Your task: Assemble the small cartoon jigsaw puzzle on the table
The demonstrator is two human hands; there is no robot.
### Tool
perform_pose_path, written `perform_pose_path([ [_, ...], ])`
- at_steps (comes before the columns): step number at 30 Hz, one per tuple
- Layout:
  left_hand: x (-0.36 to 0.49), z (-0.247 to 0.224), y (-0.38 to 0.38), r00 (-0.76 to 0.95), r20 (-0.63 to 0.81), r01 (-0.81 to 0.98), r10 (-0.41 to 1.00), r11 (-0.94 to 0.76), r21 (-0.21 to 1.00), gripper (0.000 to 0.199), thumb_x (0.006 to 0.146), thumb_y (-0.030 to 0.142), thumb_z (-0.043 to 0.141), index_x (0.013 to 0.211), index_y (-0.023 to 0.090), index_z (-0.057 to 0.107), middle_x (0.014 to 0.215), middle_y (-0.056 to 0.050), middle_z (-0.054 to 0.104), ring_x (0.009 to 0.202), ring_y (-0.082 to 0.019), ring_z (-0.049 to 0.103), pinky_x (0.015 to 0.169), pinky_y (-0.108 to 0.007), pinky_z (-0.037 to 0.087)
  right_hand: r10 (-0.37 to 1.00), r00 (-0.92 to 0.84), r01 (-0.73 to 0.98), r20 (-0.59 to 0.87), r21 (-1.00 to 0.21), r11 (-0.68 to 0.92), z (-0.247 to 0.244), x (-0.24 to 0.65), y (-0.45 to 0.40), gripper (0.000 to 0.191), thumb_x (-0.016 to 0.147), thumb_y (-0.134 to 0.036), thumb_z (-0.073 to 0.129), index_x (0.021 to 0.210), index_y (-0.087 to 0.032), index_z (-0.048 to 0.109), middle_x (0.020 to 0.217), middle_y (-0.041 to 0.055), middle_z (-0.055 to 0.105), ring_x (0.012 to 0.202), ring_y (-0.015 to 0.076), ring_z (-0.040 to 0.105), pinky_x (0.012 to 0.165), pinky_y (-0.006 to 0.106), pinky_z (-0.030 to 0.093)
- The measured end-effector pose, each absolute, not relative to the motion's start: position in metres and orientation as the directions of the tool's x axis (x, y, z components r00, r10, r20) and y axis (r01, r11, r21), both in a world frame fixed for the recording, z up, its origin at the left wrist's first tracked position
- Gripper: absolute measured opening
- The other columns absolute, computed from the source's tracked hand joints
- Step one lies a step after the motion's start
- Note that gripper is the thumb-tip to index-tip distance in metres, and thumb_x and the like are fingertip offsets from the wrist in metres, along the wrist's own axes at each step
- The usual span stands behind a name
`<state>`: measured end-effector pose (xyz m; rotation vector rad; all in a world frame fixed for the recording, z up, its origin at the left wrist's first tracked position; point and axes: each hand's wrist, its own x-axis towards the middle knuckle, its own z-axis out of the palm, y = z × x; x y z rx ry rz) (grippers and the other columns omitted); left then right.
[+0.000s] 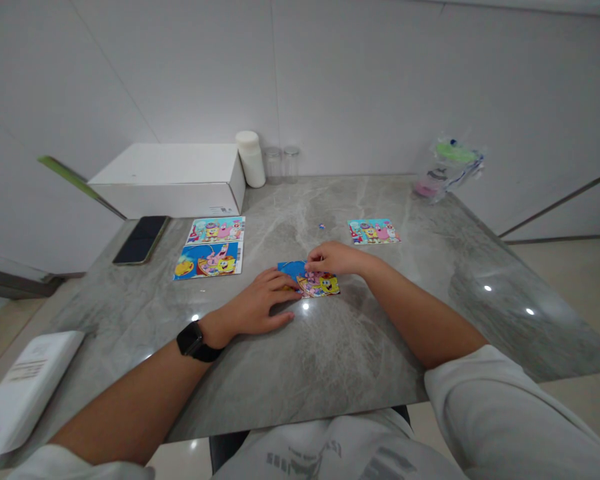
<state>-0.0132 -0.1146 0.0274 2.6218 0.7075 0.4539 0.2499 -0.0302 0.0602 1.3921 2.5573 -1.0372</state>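
Observation:
A small cartoon jigsaw puzzle (pixel 310 287), blue on the left with yellow and pink figures, lies flat on the table in front of me. My left hand (pixel 270 300) rests palm down with fingers spread, its fingertips covering the puzzle's left edge. Over the top edge, my right hand (pixel 330 258) has thumb and forefinger pinched together at the picture. What sits between those fingertips is too small to make out. A tiny loose puzzle piece (pixel 322 227) lies beyond my right hand. A second cartoon picture (pixel 374 231), turquoise and pink, lies to its right.
Left of the puzzle is a two-picture printed sheet (pixel 213 247), then a black phone (pixel 141 240). Along the wall stand a white box (pixel 167 180), a white bottle (pixel 251 160) and two clear glasses (pixel 283 165). A plastic-wrapped cup (pixel 447 170) is back right; a white device (pixel 30 390) is front left.

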Motion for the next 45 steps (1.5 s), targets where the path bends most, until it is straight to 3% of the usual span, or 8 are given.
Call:
perform_pose_path([
  [4, -0.013, 0.027, -0.114, 0.823, 0.207, 0.402, 0.530, -0.799, 0.447, 0.045, 0.096, 0.039, 0.066, 0.140, 0.031, 0.068, 0.140, -0.007, 0.068, 0.133, -0.029, 0.058, 0.126, -0.055, 0.033, 0.703, -0.625, 0.732, -0.340, -0.567, 0.377, 0.055, 0.249, -0.031, 0.012, 0.087, -0.024, 0.072, 0.096, -0.018, 0.078, 0.085, 0.0014, 0.078, 0.073, 0.0137, 0.067, 0.063, 0.021, 0.043],
  [11, -0.015, 0.023, -0.113, 0.827, 0.217, 0.391, 0.518, -0.809, 0.440, 0.046, 0.097, 0.042, 0.065, 0.141, 0.029, 0.067, 0.141, -0.009, 0.067, 0.134, -0.030, 0.058, 0.127, -0.055, 0.032, 0.666, -0.673, 0.672, -0.321, -0.640, 0.371, 0.057, 0.253, -0.029, 0.025, 0.094, -0.016, 0.061, 0.114, -0.019, 0.076, 0.093, 0.0021, 0.078, 0.076, 0.0131, 0.068, 0.068, 0.021, 0.047],
  [14, -0.015, 0.021, -0.113, 0.825, 0.221, 0.392, 0.520, -0.808, 0.439, 0.045, 0.098, 0.043, 0.065, 0.141, 0.029, 0.067, 0.142, -0.009, 0.066, 0.135, -0.030, 0.057, 0.127, -0.055, 0.031, 0.658, -0.680, 0.653, -0.324, -0.676, 0.342, 0.056, 0.255, -0.027, 0.023, 0.097, -0.018, 0.056, 0.111, -0.018, 0.075, 0.091, 0.0020, 0.076, 0.074, 0.0128, 0.067, 0.067, 0.021, 0.048],
  [20, -0.014, 0.021, -0.112, 0.827, 0.235, 0.376, 0.511, -0.813, 0.445, 0.045, 0.098, 0.043, 0.065, 0.140, 0.029, 0.067, 0.140, -0.009, 0.067, 0.133, -0.029, 0.059, 0.127, -0.055, 0.032, 0.685, -0.649, 0.563, -0.331, -0.814, 0.141, 0.050, 0.256, -0.023, 0.010, 0.089, -0.021, 0.064, 0.098, -0.018, 0.068, 0.084, -0.0003, 0.071, 0.073, 0.0125, 0.065, 0.066, 0.021, 0.051],
  [24, -0.014, 0.022, -0.112, 0.835, 0.240, 0.358, 0.495, -0.821, 0.446, 0.045, 0.098, 0.041, 0.065, 0.141, 0.028, 0.066, 0.141, -0.009, 0.067, 0.133, -0.029, 0.059, 0.127, -0.054, 0.032, 0.675, -0.637, 0.471, -0.374, -0.881, -0.044, 0.056, 0.254, -0.026, 0.022, 0.083, -0.021, 0.068, 0.106, -0.019, 0.069, 0.078, -0.0032, 0.068, 0.066, 0.0107, 0.060, 0.061, 0.020, 0.049],
  [35, -0.014, 0.022, -0.112, 0.831, 0.249, 0.353, 0.498, -0.817, 0.455, 0.044, 0.097, 0.040, 0.067, 0.140, 0.029, 0.066, 0.141, -0.008, 0.067, 0.133, -0.028, 0.059, 0.126, -0.053, 0.034, 0.658, -0.627, 0.238, -0.416, -0.907, -0.348, 0.071, 0.256, -0.029, 0.020, 0.076, -0.024, 0.075, 0.093, -0.021, 0.066, 0.075, -0.0032, 0.066, 0.063, 0.0111, 0.059, 0.061, 0.022, 0.051],
  [40, -0.013, 0.023, -0.113, 0.831, 0.253, 0.353, 0.495, -0.822, 0.447, 0.044, 0.098, 0.041, 0.066, 0.139, 0.027, 0.066, 0.142, -0.009, 0.066, 0.134, -0.028, 0.058, 0.125, -0.053, 0.034, 0.682, -0.646, 0.214, -0.344, -0.939, -0.270, 0.070, 0.258, -0.029, 0.021, 0.074, -0.025, 0.078, 0.087, -0.020, 0.064, 0.080, -0.0022, 0.068, 0.070, 0.0117, 0.063, 0.064, 0.023, 0.054],
  [45, -0.013, 0.023, -0.113, 0.833, 0.249, 0.350, 0.494, -0.820, 0.453, 0.043, 0.098, 0.041, 0.065, 0.139, 0.028, 0.066, 0.142, -0.009, 0.066, 0.133, -0.028, 0.059, 0.125, -0.053, 0.035, 0.728, -0.610, 0.366, -0.314, -0.926, -0.093, 0.065, 0.256, -0.027, 0.016, 0.074, -0.023, 0.077, 0.086, -0.019, 0.067, 0.080, -0.0016, 0.072, 0.069, 0.0120, 0.065, 0.060, 0.021, 0.052],
])
